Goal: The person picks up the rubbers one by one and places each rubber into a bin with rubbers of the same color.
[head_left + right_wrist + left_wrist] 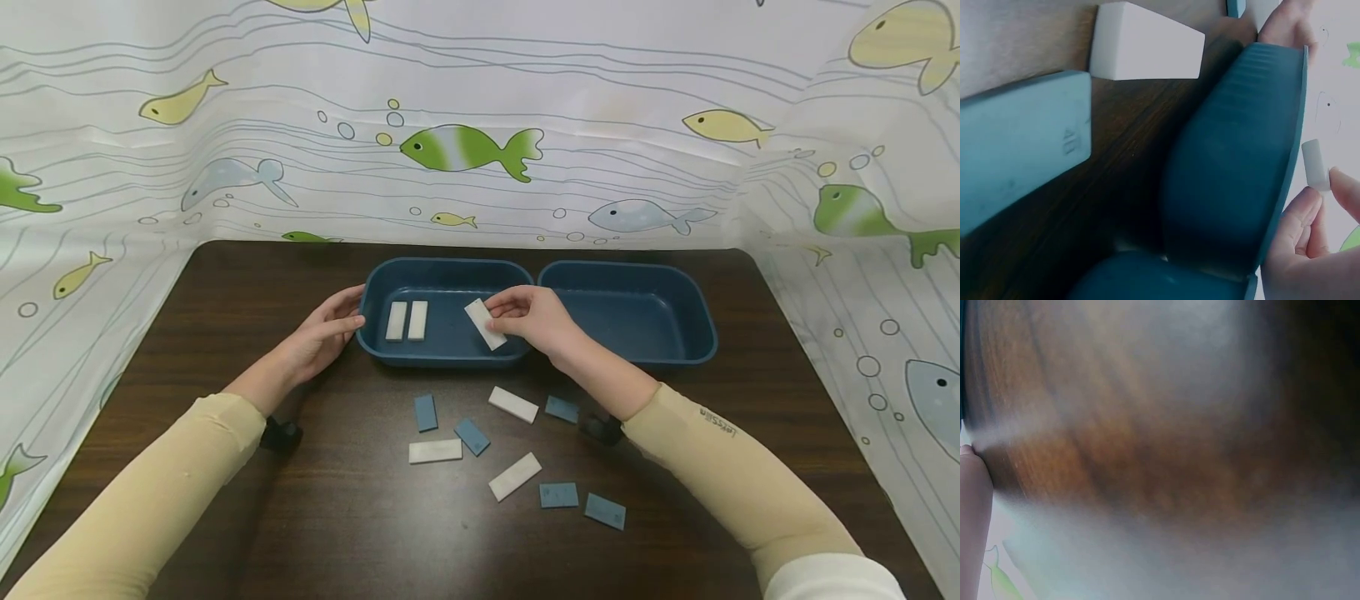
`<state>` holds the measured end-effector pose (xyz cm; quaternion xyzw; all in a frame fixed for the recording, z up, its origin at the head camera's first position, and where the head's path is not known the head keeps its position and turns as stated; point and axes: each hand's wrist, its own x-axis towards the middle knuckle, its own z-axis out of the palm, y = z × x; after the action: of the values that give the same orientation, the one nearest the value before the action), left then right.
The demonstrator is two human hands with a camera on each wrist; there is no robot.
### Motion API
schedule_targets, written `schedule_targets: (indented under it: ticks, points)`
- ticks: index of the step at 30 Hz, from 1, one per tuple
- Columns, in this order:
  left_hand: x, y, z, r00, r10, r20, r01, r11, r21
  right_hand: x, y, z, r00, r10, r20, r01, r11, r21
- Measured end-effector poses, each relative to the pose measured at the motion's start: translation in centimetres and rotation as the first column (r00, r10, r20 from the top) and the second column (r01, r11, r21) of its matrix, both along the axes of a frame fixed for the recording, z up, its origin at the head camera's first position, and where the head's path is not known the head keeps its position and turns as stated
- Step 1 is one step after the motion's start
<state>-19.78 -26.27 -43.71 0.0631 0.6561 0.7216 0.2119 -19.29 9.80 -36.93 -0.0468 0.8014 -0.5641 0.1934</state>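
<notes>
Between the thumb and fingers of my right hand [534, 318] is a white eraser [485, 324], pinched and tilted over the right part of the left blue tray [442, 361]. In the right wrist view, the white eraser [1315, 165] shows above the tray's rim. Two white erasers [407, 322] lie side by side inside that tray, toward its left end. My left hand [322, 336] rests against the tray's left end, fingers and thumb extended along its outside. The left wrist view shows mostly blurred table and one finger.
A second blue tray [705, 354] stands to the right, beside the first. In front of the trays, several blue erasers [558, 495] and white erasers [435, 451] lie scattered on the dark wooden table [337, 517]. A fish-patterned sheet [465, 200] hangs behind.
</notes>
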Motion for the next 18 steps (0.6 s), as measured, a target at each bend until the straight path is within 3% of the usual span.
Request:
schedule_targets:
  ticks: [18]
  points:
    - [0.0, 0.1, 0.3, 1.0, 0.012, 0.012, -0.012, 1.0, -0.01, -2.5, -2.8, -1.4, 0.999, -0.007, 0.035, 0.008, 0.999, -0.035]
